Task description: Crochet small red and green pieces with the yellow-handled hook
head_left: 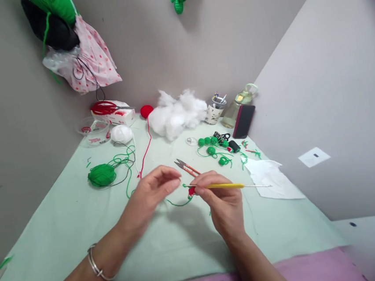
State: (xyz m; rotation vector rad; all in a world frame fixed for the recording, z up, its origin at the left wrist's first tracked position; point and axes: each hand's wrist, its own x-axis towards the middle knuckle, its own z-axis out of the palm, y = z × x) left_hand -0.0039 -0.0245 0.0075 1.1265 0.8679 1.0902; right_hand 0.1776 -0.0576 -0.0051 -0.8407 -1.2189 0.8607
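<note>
My right hand point(225, 203) is closed around a crochet hook point(227, 185) with a yellow handle, its metal tip pointing left. A small red and green crocheted piece point(191, 191) sits at the fingertips of that hand, with a green loop by the hook's tip. My left hand point(154, 188) is curled just left of the hook, thumb and fingertips close together. Green yarn point(180, 204) passes behind the left hand and curves slack to the piece; its contact with the fingers is mostly hidden. Orange-handled thread snips point(187, 167) lie just beyond the hands.
A green yarn ball point(102, 175) and a white one point(121, 134) lie left. White stuffing point(176, 115) and a red yarn ball point(146, 111) are at the back. Several green crocheted balls point(211, 150), a phone point(244, 122), a bottle point(234, 111) and white paper point(274, 178) are right.
</note>
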